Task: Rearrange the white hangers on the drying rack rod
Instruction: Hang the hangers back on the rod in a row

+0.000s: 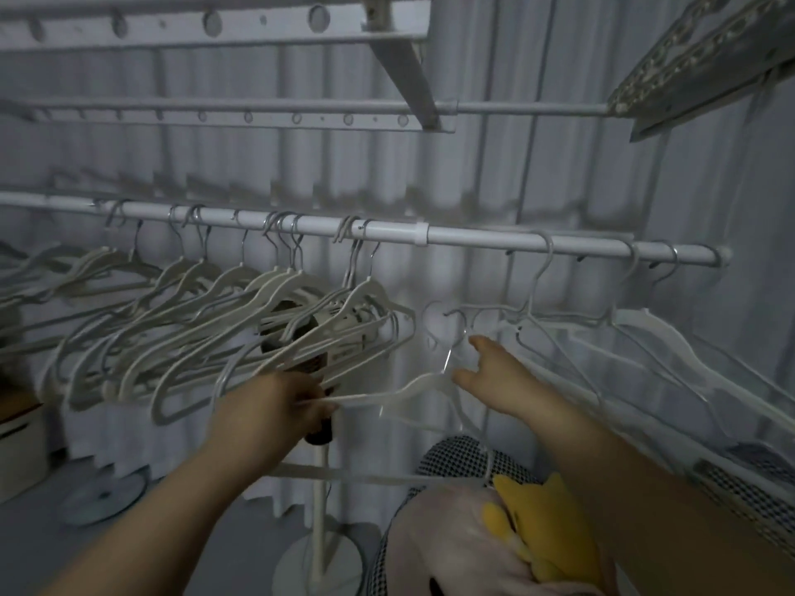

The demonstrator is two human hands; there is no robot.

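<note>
A white drying rack rod point(473, 238) runs across the middle of the view. Several white hangers point(241, 311) hang bunched on its left half, and a few more hangers point(636, 333) hang spread out on its right half. My left hand point(275, 406) grips the arm of one loose white hanger point(413, 391) held below the rod, off the rack. My right hand point(490, 372) reaches up beside that hanger's thin wire hook, forefinger and thumb extended and touching it. The hook itself is blurred.
Higher rack bars with round holes point(215, 23) cross the top. A white corrugated wall point(494, 165) stands behind. Below are a white stand with a round base point(318, 561), a checkered basket holding pale cloth and a yellow item point(542, 522), and a box point(17, 428) at left.
</note>
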